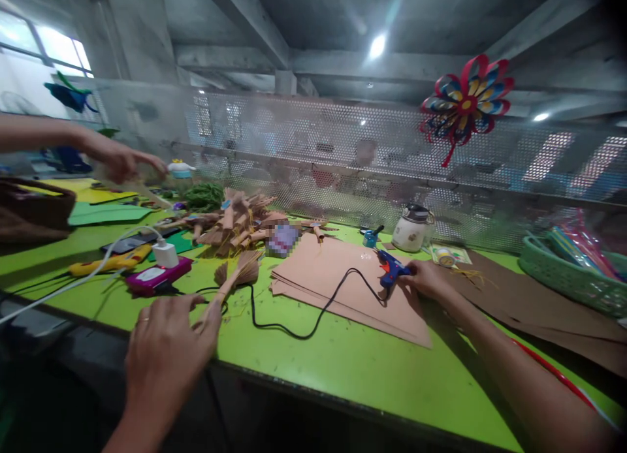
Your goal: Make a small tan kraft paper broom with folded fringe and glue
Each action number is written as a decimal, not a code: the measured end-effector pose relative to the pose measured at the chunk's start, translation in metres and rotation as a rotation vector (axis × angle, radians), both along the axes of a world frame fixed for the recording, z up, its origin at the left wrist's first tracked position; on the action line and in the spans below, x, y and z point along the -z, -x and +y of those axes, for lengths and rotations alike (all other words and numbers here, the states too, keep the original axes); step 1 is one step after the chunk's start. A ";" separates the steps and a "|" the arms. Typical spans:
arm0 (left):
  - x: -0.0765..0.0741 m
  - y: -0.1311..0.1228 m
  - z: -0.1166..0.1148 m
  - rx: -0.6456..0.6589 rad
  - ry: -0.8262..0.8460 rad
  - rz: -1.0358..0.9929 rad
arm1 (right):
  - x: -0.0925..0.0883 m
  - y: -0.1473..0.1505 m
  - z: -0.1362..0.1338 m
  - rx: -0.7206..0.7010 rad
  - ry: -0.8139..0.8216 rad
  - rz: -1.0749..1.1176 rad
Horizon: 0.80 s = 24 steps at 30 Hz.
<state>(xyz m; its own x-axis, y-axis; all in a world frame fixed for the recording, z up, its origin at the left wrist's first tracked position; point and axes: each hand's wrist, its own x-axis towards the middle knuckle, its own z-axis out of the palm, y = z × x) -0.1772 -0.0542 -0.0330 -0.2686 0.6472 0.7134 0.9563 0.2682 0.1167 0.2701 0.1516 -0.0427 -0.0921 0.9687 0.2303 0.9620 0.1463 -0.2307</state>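
My left hand (169,342) is closed near the table's front edge. Between thumb and fingers it pinches the stem of a brown paper craft piece (238,270), a rolled stem with a pleated, fan-shaped end pointing away from me. Over on the right, my right hand (428,280) grips a blue hot glue gun (393,270) with an orange trigger, above a stack of tan paper sheets (328,270). A black cord (298,335) curves from the glue gun leftward across the table. Part of the stem is hidden by my left thumb.
Similar brown paper pieces (235,224) are heaped at the back left. A purple power socket (159,275) with a white plug sits near a yellow tool (110,262). Another person's hand (120,159) reaches in from the left. At right are a white jar (411,230) and green basket (563,277).
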 end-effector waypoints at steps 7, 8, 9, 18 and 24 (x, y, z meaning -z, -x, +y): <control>-0.005 -0.062 0.014 0.571 -0.115 -0.184 | -0.006 0.010 0.002 -0.066 0.051 0.008; -0.002 -0.067 0.021 0.617 -0.075 -0.215 | -0.007 0.011 0.000 -0.068 0.038 0.010; 0.002 -0.071 0.028 0.653 -0.037 -0.244 | -0.008 0.012 -0.001 -0.069 0.018 0.013; 0.017 -0.075 0.070 0.771 0.093 -0.247 | -0.030 0.008 -0.029 -0.026 -0.226 0.001; 0.023 -0.075 0.073 0.772 0.191 -0.219 | -0.068 -0.022 -0.043 -0.036 -0.423 -0.004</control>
<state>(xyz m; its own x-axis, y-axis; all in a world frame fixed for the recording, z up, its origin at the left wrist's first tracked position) -0.1019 0.0189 -0.0562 0.1808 0.8114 0.5558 0.8406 -0.4209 0.3409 0.2917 0.1082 0.0252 -0.1260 0.7852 0.6063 0.9553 0.2607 -0.1391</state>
